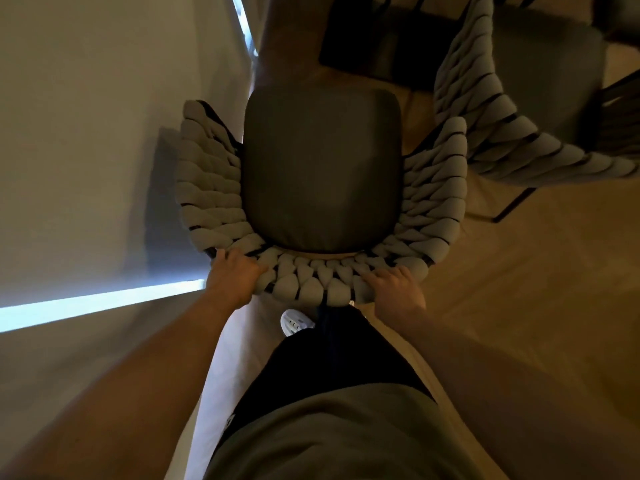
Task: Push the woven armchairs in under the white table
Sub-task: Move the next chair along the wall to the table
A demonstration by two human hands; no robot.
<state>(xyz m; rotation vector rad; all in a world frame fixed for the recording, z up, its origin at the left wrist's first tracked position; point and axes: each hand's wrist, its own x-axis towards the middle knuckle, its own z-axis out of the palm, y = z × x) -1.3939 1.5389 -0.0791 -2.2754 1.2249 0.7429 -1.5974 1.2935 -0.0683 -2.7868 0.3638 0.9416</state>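
Note:
A woven armchair [436,202] with thick grey braided rope arms and a dark seat cushion [322,168] stands right in front of me, seen from above. My left hand [235,277] grips the left part of its curved back rim. My right hand [398,289] grips the right part of the same rim. A second woven armchair [502,140] stands at the upper right, turned at an angle, its arm close to the first chair's right arm. No white tabletop is plainly visible; a dark shape [381,46] lies beyond the chair's front.
A pale wall or curtain [86,133] runs along the left, close to the chair's left arm, with a bright strip of light [104,303] at its foot. Wooden floor [536,289] spreads to the right. My white shoe [294,322] is just behind the chair back.

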